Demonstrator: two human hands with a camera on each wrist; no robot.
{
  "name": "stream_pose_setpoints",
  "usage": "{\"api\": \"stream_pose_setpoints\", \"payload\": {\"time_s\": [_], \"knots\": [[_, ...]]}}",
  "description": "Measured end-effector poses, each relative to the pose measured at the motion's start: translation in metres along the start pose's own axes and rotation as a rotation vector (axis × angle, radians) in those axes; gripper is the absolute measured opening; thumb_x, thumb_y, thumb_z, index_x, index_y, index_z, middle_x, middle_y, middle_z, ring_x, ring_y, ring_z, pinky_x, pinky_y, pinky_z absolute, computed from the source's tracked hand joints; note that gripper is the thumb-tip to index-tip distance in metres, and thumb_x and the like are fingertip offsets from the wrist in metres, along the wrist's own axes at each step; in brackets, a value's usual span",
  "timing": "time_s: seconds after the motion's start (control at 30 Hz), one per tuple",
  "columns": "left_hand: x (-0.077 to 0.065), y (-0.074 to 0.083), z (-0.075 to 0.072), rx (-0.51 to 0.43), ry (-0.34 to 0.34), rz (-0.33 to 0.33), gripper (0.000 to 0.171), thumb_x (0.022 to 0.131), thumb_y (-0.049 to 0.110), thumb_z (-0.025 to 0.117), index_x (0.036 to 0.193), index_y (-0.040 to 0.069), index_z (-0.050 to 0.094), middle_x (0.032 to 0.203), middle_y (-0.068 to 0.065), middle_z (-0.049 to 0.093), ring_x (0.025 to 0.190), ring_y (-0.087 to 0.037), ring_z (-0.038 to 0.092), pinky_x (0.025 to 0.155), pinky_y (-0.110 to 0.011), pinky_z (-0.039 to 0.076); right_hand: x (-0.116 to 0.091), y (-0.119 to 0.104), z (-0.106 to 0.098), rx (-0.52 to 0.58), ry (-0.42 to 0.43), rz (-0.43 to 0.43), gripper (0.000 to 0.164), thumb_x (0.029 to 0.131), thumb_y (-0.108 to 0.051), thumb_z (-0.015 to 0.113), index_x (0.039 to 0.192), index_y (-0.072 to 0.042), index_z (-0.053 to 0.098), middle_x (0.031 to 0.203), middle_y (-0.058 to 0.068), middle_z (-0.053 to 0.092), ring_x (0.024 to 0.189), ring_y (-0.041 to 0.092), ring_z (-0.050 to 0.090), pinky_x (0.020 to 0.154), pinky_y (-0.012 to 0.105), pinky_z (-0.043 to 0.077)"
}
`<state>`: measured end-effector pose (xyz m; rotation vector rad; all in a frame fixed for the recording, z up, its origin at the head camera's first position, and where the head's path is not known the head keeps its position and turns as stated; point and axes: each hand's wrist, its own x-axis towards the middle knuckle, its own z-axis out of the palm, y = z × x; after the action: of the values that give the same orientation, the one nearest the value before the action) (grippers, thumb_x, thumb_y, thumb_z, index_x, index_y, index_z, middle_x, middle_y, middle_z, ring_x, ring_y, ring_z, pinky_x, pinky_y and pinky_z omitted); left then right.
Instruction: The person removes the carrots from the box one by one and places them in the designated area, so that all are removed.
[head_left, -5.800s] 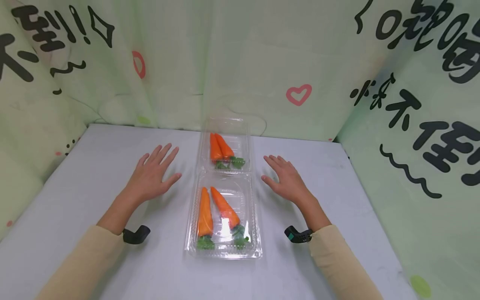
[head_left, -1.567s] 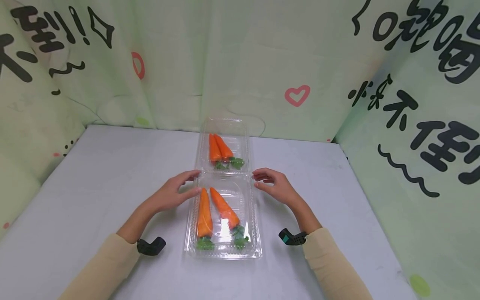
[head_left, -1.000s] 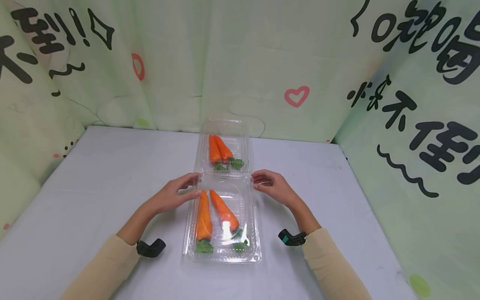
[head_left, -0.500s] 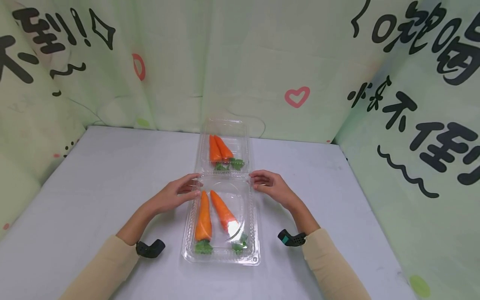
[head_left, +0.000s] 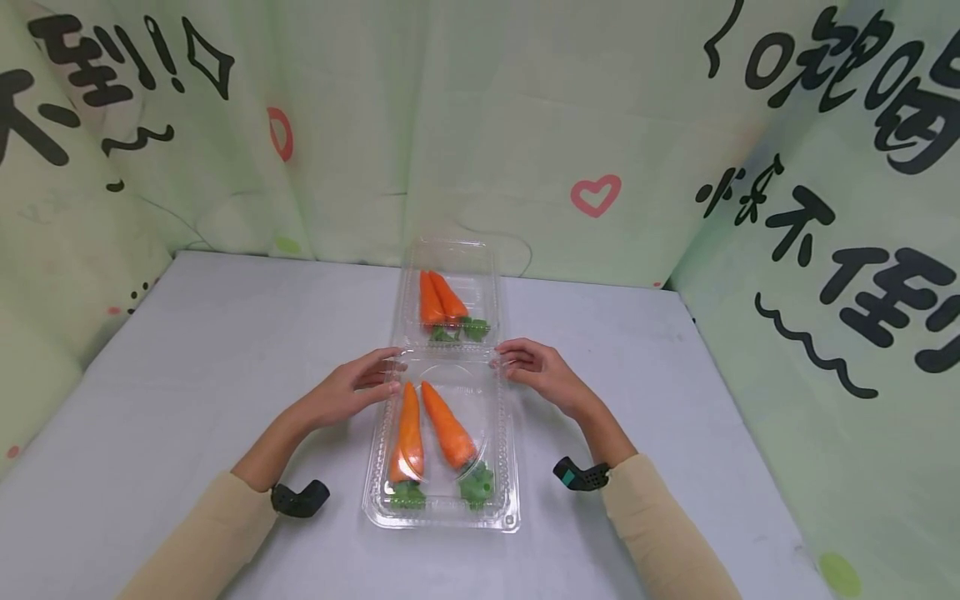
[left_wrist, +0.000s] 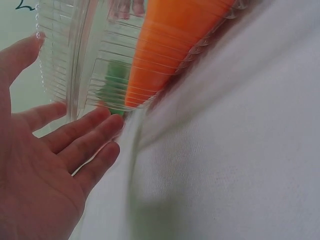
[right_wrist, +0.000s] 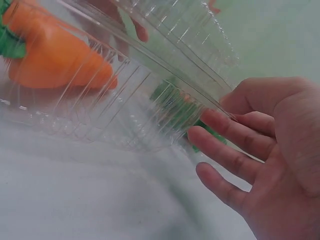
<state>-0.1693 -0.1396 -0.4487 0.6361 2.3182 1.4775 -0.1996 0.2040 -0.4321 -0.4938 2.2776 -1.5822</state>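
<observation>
A clear plastic clamshell box (head_left: pixel 487 500) with two carrots stands nearer me, one carrot (head_left: pixel 408 433) at left and a slanted one (head_left: pixel 450 429) at right. Both have green tops toward me. My left hand (head_left: pixel 348 387) holds the box's left side near its far end, thumb and fingers about the rim. Opposite it, my right hand (head_left: pixel 543 375) pinches the rim of the right side, as the thumb and index finger (right_wrist: pixel 240 127) show in the right wrist view. The remaining fingers of that hand spread below. Behind stands another clear box (head_left: pixel 480 258) with two carrots (head_left: pixel 442 300).
Both boxes stand in line on a white-covered table (head_left: pixel 225 333). A pale green curtain (head_left: pixel 487 100) with black lettering and pink hearts hangs behind and at the sides. Dark wrist cameras (head_left: pixel 300 498) sit at both cuffs.
From beside the boxes, both hands have come in and taken hold of the nearer box's sides. That box has shifted slightly toward me, and its carrots look slightly shifted; the far box has stayed.
</observation>
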Motion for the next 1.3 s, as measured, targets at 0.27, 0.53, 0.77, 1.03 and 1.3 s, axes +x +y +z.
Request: {"api": "stream_pose_setpoints", "payload": {"time_s": [0.27,0.53,0.77,1.03,1.3], "knots": [[0.000,0.000,-0.001,-0.010,-0.015,0.007,0.063,0.096,0.031,0.058,0.149,0.010,0.032,0.141,-0.018,0.052,0.131,-0.038,0.050,0.103,-0.049,0.045,0.001,-0.002,0.001,-0.024,0.023,0.021,0.036,0.092,-0.008,0.060,0.126,0.001,0.054,0.121,0.023,0.059,0.098,0.014,0.061,0.085,0.018,0.052],[0.000,0.000,0.000,-0.015,-0.019,0.014,0.063,0.096,0.030,0.059,0.149,0.009,0.032,0.142,-0.019,0.052,0.131,-0.038,0.050,0.104,-0.048,0.045,0.003,-0.002,0.003,-0.027,0.047,0.060,0.035,0.091,-0.008,0.062,0.123,0.002,0.055,0.108,0.018,0.063,0.088,0.012,0.063,0.082,0.021,0.054],[0.000,-0.001,-0.001,-0.026,-0.024,0.010,0.063,0.096,0.030,0.059,0.150,0.010,0.032,0.142,-0.019,0.051,0.133,-0.037,0.048,0.105,-0.047,0.044,0.006,0.001,0.005,-0.044,0.062,0.059,0.032,0.092,-0.007,0.060,0.122,0.002,0.055,0.095,0.009,0.064,0.078,0.012,0.061,0.078,0.023,0.055],[0.001,0.003,0.000,0.009,-0.036,0.037,0.063,0.096,0.030,0.059,0.148,0.005,0.034,0.141,-0.021,0.051,0.131,-0.038,0.050,0.103,-0.048,0.045,0.010,0.003,0.011,-0.091,0.171,0.060,0.012,0.095,-0.009,0.058,0.098,0.002,0.060,0.067,-0.002,0.060,0.065,0.014,0.055,0.068,0.031,0.053],[0.001,0.006,-0.002,0.035,-0.015,0.013,0.062,0.096,0.031,0.060,0.147,0.006,0.035,0.140,-0.020,0.053,0.130,-0.038,0.051,0.104,-0.048,0.045,0.014,0.002,0.016,-0.121,0.187,0.056,0.011,0.095,-0.009,0.058,0.096,0.001,0.060,0.064,-0.001,0.057,0.063,0.017,0.054,0.065,0.033,0.051]]}}
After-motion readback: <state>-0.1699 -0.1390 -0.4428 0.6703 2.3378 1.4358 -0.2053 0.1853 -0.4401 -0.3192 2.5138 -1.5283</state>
